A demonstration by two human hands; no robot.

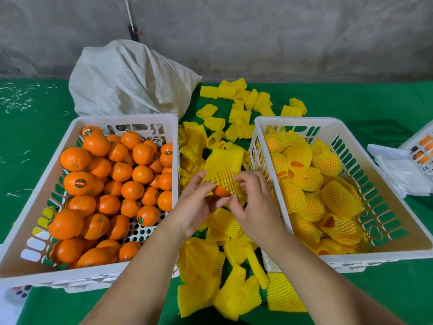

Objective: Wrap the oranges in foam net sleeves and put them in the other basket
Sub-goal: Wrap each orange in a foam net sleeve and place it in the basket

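Observation:
Between the two baskets, my left hand (199, 202) and my right hand (254, 202) together hold an orange (220, 190) with a yellow foam net sleeve (225, 168) stretched over its top half. Only the orange's lower part shows under the net. The white basket on the left (35, 198) is full of bare oranges (112, 184). In the white basket on the right (379, 174) lie several oranges wrapped in yellow sleeves (311, 184).
Loose yellow sleeves (234, 285) cover the green table between and behind the baskets. A white woven sack (126, 80) stands at the back left. White plastic bags (398, 170) and another basket's corner (421, 146) are at the right edge.

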